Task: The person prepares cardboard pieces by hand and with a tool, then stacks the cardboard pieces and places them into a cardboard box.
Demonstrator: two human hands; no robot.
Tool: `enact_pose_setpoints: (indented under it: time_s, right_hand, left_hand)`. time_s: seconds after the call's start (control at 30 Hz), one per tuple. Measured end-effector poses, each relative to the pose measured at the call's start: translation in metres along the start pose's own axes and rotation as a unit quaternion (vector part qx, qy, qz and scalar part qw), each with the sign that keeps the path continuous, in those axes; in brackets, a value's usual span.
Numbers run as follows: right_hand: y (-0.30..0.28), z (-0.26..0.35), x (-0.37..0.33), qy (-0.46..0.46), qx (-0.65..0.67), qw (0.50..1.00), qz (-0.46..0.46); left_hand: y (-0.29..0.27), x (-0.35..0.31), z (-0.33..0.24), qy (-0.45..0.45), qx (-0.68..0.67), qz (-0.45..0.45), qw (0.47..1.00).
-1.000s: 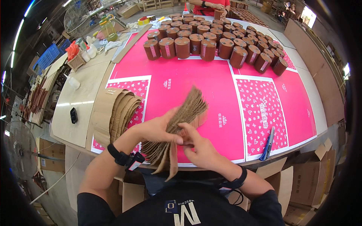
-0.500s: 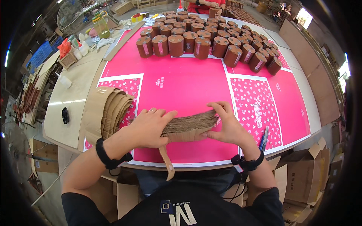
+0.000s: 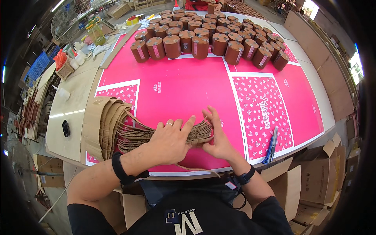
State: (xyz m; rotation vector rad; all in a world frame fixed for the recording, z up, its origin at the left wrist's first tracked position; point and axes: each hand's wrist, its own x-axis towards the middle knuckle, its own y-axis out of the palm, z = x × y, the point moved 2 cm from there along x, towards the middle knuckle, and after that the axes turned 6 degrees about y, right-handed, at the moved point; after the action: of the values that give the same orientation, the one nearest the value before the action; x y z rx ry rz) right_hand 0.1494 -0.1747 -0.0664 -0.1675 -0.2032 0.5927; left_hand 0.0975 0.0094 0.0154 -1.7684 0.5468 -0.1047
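Observation:
A bundle of brown corrugated cardboard strips lies edge-up across the pink printed sheet. My left hand is closed over the middle of the bundle, its fingers toward the far right. At the bundle's right end, my right hand grips the strips between thumb and fingers. The left end fans out against a curved stack of brown cardboard. One loose strip trails below my hands toward the table's front edge.
Many brown cylinders stand in rows at the back. A blue-handled utility knife lies at the front right; a small black object is at left. Cardboard boxes stand below the table. A person in red is across it.
My left hand has shifted right along the strips, and my right hand has drawn slightly left. The strips now stretch to the left stack, and the loose strip lies more sideways.

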Motion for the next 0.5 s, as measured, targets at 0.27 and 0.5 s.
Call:
enact_pose_setpoints:
  time_s: [0.27,0.5]
  right_hand:
    - [0.007,-0.007,-0.003,0.043,0.031,0.998,0.024]
    - [0.020,-0.007,-0.006,0.057,-0.044,0.997,-0.014]
  left_hand:
    - [0.006,-0.005,-0.007,0.014,0.078,-0.112,0.991]
    - [0.015,-0.002,-0.009,0.021,0.122,-0.120,0.985]
